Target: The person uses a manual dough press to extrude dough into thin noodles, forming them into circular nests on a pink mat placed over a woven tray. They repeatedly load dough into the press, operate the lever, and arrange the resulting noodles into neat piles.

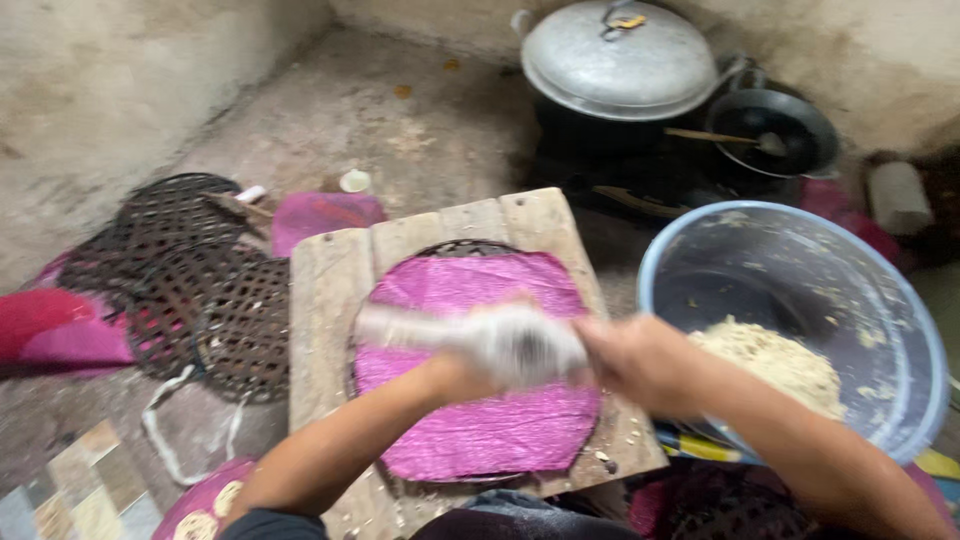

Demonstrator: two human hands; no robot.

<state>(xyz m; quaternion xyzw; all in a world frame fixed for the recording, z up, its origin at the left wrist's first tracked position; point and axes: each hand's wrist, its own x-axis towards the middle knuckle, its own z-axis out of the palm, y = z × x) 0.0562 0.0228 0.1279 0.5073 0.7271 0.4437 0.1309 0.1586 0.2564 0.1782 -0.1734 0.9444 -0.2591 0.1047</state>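
Rough concrete floor (400, 120) and bare walls all around, with a wooden board (330, 290) as the working surface in the middle. On that board sits a magenta cloth (480, 430) over a round woven tray. Both hands meet above the cloth: left hand (470, 365) and right hand (630, 355) are wrapped around a blurry white dough roll (470, 335), so it's held just over the board. Right of the board is a blue basin (900, 330) with crumbly dough (770, 365); behind the board, a lidded pot (615, 60); left of it, dark woven trays (200, 290).
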